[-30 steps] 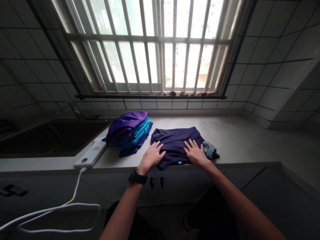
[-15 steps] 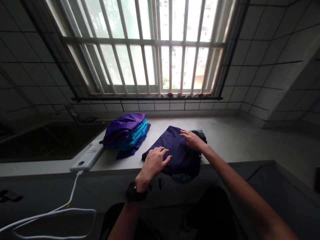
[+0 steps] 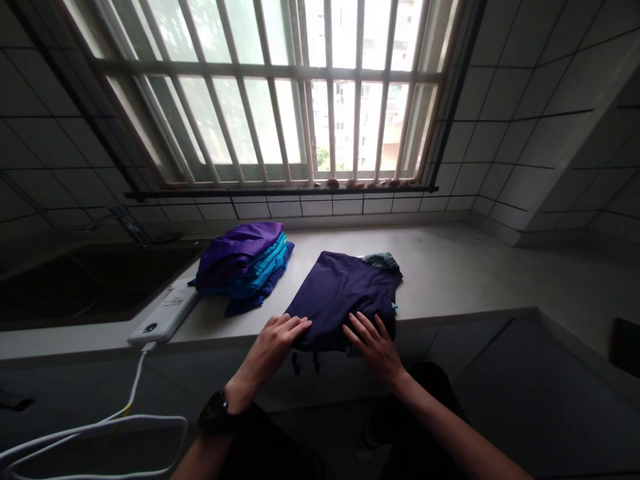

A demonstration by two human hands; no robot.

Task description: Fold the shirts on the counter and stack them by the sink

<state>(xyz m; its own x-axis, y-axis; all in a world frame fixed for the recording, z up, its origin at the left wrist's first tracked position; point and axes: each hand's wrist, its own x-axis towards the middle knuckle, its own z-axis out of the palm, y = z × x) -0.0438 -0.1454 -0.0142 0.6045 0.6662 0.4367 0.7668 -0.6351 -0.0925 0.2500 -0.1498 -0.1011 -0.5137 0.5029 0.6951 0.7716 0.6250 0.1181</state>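
Note:
A dark navy garment (image 3: 333,293) with a patterned grey-green part (image 3: 381,261) at its far right lies folded on the counter, its near side at the front edge. My left hand (image 3: 277,340) is closed on its near left corner, the thumb hidden beneath. With fingers spread flat, my right hand (image 3: 375,343) rests on the near right part of the cloth. To the left, a pile of folded clothes (image 3: 245,267) has purple on top and turquoise and blue layers below.
A white power bank-like device (image 3: 165,313) lies by the pile, with a white cable (image 3: 135,383) hanging from it over the front edge. Further left is a dark sink (image 3: 90,283) with a faucet (image 3: 131,225). A barred window (image 3: 270,100) stands behind the pale counter (image 3: 460,280).
My right hand has moved from the far right of the garment down to its near side. My left hand has shifted to the near left corner and closed there. The view has shifted slightly.

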